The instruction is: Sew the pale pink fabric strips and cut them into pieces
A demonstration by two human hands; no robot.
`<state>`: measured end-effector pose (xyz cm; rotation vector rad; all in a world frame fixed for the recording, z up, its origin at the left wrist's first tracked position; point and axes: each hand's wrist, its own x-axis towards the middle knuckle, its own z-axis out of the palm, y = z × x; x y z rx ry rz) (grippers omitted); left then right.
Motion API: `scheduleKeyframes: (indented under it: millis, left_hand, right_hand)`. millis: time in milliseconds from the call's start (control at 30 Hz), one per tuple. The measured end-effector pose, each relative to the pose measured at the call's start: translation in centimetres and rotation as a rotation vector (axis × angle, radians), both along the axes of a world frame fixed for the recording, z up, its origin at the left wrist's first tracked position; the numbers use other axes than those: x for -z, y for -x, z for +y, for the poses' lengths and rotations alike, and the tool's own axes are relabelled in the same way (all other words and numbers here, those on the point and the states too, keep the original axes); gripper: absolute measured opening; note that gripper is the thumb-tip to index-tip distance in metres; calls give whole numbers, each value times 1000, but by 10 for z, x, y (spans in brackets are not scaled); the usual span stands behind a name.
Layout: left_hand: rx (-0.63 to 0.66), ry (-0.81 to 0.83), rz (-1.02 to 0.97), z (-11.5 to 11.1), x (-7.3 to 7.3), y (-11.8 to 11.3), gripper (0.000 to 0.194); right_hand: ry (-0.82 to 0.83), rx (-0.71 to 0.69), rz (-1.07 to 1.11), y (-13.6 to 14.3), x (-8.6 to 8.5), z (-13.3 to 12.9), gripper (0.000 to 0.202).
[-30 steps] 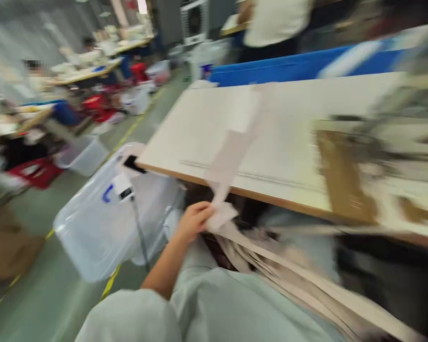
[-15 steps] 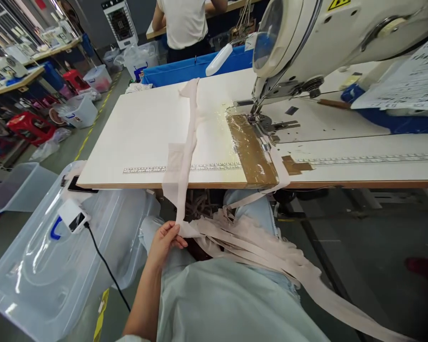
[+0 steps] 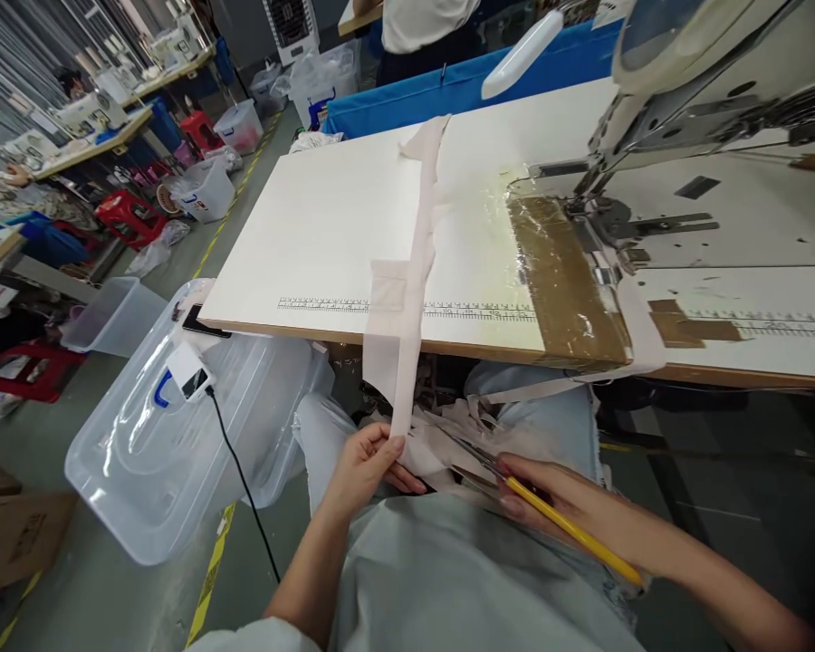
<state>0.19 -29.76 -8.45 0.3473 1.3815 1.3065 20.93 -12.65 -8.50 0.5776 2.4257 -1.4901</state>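
Note:
A pale pink fabric strip (image 3: pixel 417 263) runs down across the white table and over its front edge. My left hand (image 3: pixel 373 462) pinches its lower end above my lap, thumb on top. From the right, my right hand (image 3: pixel 550 493) grips scissors (image 3: pixel 540 507) with yellow handles. Their blades are apart and point left toward the fabric near my left hand; whether they touch it I cannot tell. More fabric strips (image 3: pixel 509 435) lie bunched on my lap, partly hidden by my right hand. One narrow band (image 3: pixel 642 326) leads from the sewing machine's presser foot over the table edge.
The sewing machine (image 3: pixel 706 100) stands at the right of the table (image 3: pixel 312 226). At the left is a lidded clear plastic box (image 3: pixel 129 453) with a white device (image 3: pixel 188 369) and a black cable on it. Another person (image 3: pixel 425 23) is at the back.
My right hand has come into view from the right with the scissors. My left hand still pinches the strip. The camera view has turned left, so the machine sits farther right.

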Motion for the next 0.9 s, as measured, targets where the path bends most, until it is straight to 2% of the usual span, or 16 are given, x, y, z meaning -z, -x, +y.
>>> scheduleKeyframes:
  millis: [67, 133, 267, 400, 500, 700, 900]
  left_hand:
    - [-20, -1, -4, 1, -2, -2, 56]
    - [-46, 0, -10, 2, -2, -3, 56]
    - [-78, 10, -45, 2, 1, -4, 56]
    - [-80, 11, -71, 1, 5, -5, 54]
    - [-89, 5, -72, 0, 6, -5, 52]
    - [-94, 11, -60, -2, 8, -5, 50]
    - [-95, 17, -34, -2, 10, -4, 54]
  right_hand:
    - [30, -140, -32, 23, -8, 7, 47]
    - [46, -223, -54, 39, -14, 12, 47]
    - [84, -316, -70, 53, -16, 18, 47]
    - [88, -348, -78, 57, -13, 19, 47]
    - [-15, -328, -63, 57, -14, 18, 45]
    - [-342, -308, -76, 54, -22, 11, 45]
    - [-467, -288, -27, 53, -18, 8, 44]
